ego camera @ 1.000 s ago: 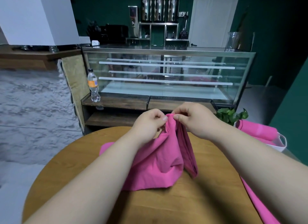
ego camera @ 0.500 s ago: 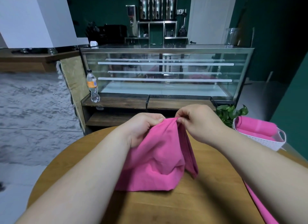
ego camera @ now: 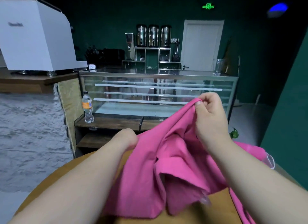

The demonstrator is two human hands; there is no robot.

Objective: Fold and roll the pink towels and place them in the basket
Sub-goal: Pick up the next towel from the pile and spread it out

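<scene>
A pink towel (ego camera: 173, 158) hangs in loose folds over the round wooden table (ego camera: 216, 207). My right hand (ego camera: 210, 113) pinches its top edge and holds it up high in front of the glass case. My left hand (ego camera: 126, 138) grips the towel's left edge lower down, near the table's far side; its fingers are hidden behind the cloth. At the right, the white basket (ego camera: 270, 162) shows only a bit of rim, with a rolled pink towel (ego camera: 250, 148) in it, mostly behind my right arm.
A glass display case (ego camera: 158, 93) on a wooden shelf stands behind the table, with a plastic bottle (ego camera: 87, 107) at its left end. A green plant (ego camera: 234, 133) peeks out beside the basket. More pink cloth (ego camera: 241, 207) lies under my right arm.
My hands have moved apart. The right hand has lifted the towel's edge up and to the right, and the left hand has slid left along the edge. The view has tilted upward.
</scene>
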